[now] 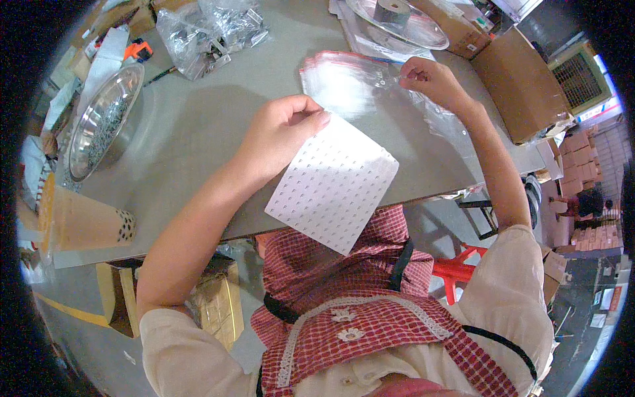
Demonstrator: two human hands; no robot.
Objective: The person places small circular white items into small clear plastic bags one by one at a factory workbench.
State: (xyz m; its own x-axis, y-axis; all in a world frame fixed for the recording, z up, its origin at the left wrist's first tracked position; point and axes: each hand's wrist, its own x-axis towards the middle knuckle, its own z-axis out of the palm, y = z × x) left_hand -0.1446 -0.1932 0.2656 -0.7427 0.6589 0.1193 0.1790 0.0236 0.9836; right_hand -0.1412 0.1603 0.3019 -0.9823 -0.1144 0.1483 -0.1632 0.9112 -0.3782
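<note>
My left hand [284, 135] pinches the top corner of a white square sheet [334, 185] between thumb and fingers. Rows of small, evenly spaced dark marks cover the sheet, which hangs tilted over the table's near edge. Farther right, my right hand [430, 81] is closed, its fingertips pinching what looks like the edge of a clear plastic bag [390, 81]. Beside it lies a stack of clear zip bags [340, 83] with red top strips. More loose clear bags [446, 122] lie on the table below my right wrist.
A steel bowl of small metal parts [106, 129] and a lidded drink cup [86, 218] stand on the left. Bagged metal parts [208, 36] lie at the back. A tape roll [391, 13] rests in a metal dish [423, 36]; a cardboard box [522, 86] is at right, a red stool [456, 271] below.
</note>
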